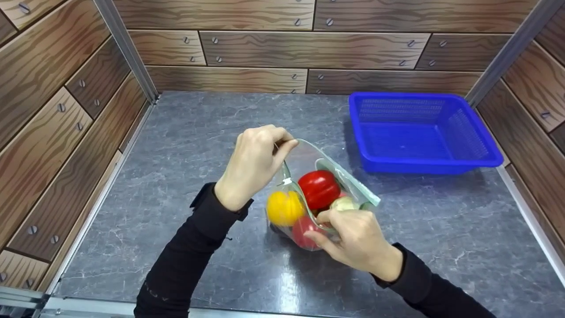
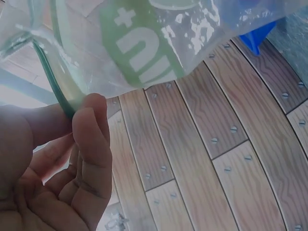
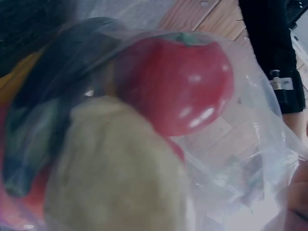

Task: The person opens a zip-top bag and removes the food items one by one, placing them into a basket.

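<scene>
It's wood-grain planking on three sides here, back wall (image 1: 309,48), left wall (image 1: 53,145) and right wall (image 1: 536,145), all studded with slotted screw heads (image 1: 32,229), grey metal posts (image 1: 128,48) in the far corners! Below spreads the grey, white-veined desk (image 1: 198,145), a bright streak of light (image 1: 289,282) gleaming towards its front edge.

Left hand (image 2: 86,166) | pinches green-rimmed clear bag (image 2: 144,45) | wood-patterned panels (image 2: 185,159) behind
</scene>
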Available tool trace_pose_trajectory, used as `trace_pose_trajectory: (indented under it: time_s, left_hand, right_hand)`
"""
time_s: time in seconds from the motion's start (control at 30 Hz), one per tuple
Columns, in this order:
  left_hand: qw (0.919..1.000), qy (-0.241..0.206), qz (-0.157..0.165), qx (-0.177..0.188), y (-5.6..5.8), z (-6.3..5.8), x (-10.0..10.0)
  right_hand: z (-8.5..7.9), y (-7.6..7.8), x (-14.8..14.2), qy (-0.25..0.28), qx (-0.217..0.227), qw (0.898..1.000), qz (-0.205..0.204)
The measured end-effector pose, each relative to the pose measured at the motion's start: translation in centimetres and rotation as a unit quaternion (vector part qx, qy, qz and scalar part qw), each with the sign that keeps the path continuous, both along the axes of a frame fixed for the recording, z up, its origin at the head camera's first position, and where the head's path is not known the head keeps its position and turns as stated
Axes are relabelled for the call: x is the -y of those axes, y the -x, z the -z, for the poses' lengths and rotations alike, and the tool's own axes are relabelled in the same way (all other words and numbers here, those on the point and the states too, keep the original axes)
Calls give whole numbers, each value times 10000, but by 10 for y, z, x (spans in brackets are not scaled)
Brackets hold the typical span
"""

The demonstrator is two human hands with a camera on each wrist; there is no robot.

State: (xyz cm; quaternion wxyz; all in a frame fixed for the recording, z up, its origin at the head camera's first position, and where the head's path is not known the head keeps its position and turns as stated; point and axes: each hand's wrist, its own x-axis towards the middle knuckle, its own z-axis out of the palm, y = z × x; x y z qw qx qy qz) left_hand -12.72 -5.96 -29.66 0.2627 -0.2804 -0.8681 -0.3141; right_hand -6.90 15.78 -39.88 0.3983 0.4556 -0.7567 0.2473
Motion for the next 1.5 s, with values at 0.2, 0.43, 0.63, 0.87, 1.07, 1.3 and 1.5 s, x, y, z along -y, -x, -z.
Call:
trace_pose_trajectory:
  time_s: [0.2, 0.43, 0.63, 0.87, 1.07, 1.3, 1.5]
  left_hand:
    - [9998, -135, 153, 21, -5, 5, -3]
    - [9993, -263, 278, 45, -4, 13, -5]
    - [9990, -413, 138, 80, 3, 18, -5]
    - [9983, -579, -48, -22, 14, 23, -5]
    - [9974, -689, -218, 54, 21, 28, -5]
    - [9980, -581, -244, 35, 19, 34, -7]
    - [9984, -552, -111, 36, 15, 38, -10]
  right_hand:
    - [26, 9, 1, -6, -466, 9988, 162]
    - [49, 34, 5, 276, -1406, 9895, 195]
    - [55, 56, 5, 339, -1661, 9850, 320]
    - [60, 80, 11, 274, -1791, 9822, 493]
    - [61, 96, 14, 101, -1517, 9858, 715]
    - [48, 78, 7, 294, -812, 9958, 307]
    - [6, 57, 7, 251, 283, 9987, 335]
